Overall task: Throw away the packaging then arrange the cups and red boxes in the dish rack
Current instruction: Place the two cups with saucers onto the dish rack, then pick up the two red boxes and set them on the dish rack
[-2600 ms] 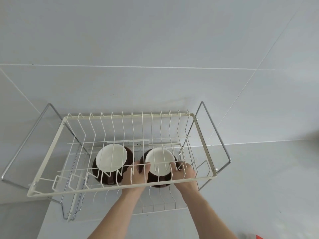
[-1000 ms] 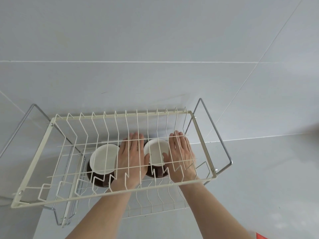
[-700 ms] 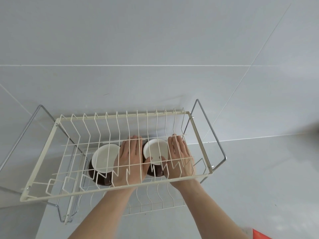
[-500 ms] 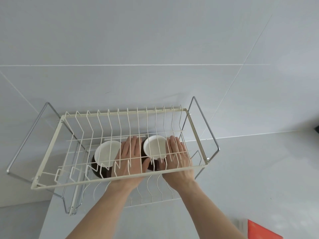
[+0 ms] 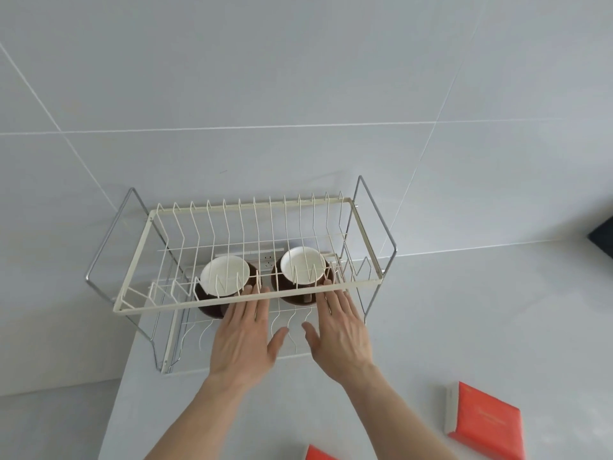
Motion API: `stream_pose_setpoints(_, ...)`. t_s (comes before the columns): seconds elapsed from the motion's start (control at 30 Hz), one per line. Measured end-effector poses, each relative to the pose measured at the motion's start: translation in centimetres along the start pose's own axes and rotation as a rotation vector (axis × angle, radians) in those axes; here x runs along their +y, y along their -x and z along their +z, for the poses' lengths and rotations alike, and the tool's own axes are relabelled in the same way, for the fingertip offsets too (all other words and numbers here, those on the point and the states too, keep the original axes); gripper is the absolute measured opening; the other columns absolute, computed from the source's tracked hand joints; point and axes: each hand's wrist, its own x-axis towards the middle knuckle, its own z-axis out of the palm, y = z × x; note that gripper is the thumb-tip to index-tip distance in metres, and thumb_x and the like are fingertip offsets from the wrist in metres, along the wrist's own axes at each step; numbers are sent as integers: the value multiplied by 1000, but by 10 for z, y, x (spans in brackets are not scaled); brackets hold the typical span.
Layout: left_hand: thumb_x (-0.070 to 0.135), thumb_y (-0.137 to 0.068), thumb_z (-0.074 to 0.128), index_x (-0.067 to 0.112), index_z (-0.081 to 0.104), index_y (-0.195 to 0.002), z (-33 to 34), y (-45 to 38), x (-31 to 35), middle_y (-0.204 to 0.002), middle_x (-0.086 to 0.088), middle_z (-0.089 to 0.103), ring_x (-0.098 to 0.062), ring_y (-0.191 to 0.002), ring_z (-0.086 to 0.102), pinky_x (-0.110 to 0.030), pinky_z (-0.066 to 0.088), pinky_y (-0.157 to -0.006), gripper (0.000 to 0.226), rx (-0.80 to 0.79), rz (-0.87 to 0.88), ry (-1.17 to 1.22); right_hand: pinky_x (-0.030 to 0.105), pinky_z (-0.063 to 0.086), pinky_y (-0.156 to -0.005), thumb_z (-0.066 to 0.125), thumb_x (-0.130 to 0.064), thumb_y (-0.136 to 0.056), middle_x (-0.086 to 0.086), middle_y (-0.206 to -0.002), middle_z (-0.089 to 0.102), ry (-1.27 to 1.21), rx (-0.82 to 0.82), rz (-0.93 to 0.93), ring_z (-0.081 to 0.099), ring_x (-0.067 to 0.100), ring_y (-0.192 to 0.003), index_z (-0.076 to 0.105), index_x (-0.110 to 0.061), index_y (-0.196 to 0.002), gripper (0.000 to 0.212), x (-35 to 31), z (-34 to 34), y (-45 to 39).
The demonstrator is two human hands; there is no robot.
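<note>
— How many of each, left to right?

— One dish rack (image 5: 232,302) mid-frame on the table (image 5: 464,310). Two cups sit inside it: left cup (image 5: 225,275), right cup (image 5: 302,264). Two red boxes lie on the table at lower right: one (image 5: 320,454) cut off by the bottom edge, one (image 5: 482,423) farther right.

— The hands?

— Left hand (image 5: 243,340) and right hand (image 5: 341,333) are both flat, grip spread and empty, fingertips at the rack's front rail.

— Anything in the way?

— The rack's wires cross over the cups. A wall socket (image 5: 268,259) shows between them.
</note>
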Motion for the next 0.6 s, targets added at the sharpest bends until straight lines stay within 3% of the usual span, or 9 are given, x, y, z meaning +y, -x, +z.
stream_pose_setpoints(0.2, 62, -93, 29, 7, 30, -153, -6, 38, 4, -159, -9, 34, -22, -149, 27, -37, 10, -120, 81, -13, 52, 15, 42, 23, -123, 51, -44, -95, 14, -160, 31, 0, -31, 64, 23, 28, -150, 31, -4, -151, 72, -6, -10, 42)
stream_pose_setpoints(0.6, 61, -94, 30, 13, 18, -156, -25, 98, 8, -163, -3, 24, -18, -152, 16, -34, 2, -120, 80, 0, 215, 166, 38, 19, -121, 56, -42, -94, 16, -157, 35, 53, -29, 273, 30, 31, -147, 36, -2, -149, 71, -22, -46, 134)
